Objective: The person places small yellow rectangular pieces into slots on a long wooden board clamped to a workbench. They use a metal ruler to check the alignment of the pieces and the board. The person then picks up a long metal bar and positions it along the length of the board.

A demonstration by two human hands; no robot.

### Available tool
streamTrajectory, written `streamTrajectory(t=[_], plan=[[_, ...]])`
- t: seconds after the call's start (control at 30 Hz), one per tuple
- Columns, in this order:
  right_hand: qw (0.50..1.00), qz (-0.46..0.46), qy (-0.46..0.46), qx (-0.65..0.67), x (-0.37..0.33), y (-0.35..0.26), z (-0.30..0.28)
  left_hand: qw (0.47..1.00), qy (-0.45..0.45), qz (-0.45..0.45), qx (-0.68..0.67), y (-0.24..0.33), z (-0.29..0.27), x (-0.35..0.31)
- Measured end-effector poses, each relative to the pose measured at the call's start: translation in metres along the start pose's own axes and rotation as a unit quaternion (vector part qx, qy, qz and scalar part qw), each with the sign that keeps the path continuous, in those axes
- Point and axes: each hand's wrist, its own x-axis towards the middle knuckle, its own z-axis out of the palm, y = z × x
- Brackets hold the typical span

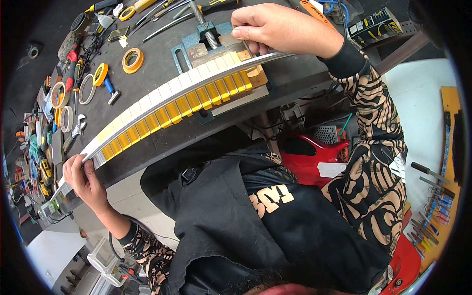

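A long metal strip (150,109) runs across the front of the workbench, with pale segments along its upper side and a row of yellow pieces (169,114) below, separated by narrow silver bands. My left hand (82,179) is closed around its left end, thumb on the near side. Toward the right, the strip passes a teal bench vise (209,37) with a threaded screw; wooden blocks (255,73) sit beside it. My right hand (260,28) is curled into a grip above the strip's right part, beside the vise. What its fingers hold is mostly hidden.
Rolls of tape (132,60), a blue-handled razor-like tool (112,91) and an adjustable wrench (77,126) lie on the dark bench. Many hand tools crowd its left side. A black-and-yellow box (376,27) stands at the far right. Below the bench is a red machine (307,155).
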Motion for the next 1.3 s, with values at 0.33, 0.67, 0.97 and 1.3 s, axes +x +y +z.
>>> streamTrajectory(t=[0.33, 0.67, 0.97, 1.3], plan=[[0.998, -0.001, 0.026, -0.056, -0.002, -0.007, 0.003, 1.0, -0.002, 0.005, 0.009, 0.0, -0.001, 0.001], [0.999, 0.002, 0.034, -0.032, -0.012, -0.017, -0.001, 1.0, 0.011, 0.012, -0.005, 0.002, 0.001, 0.004], [0.973, -0.115, 0.159, -0.121, -0.038, -0.01, 0.014, 0.999, 0.034, 0.02, -0.015, -0.003, 0.003, -0.004], [0.922, -0.183, 0.272, -0.207, -0.051, 0.004, 0.041, 0.998, 0.053, 0.035, -0.018, -0.014, 0.005, -0.016]])
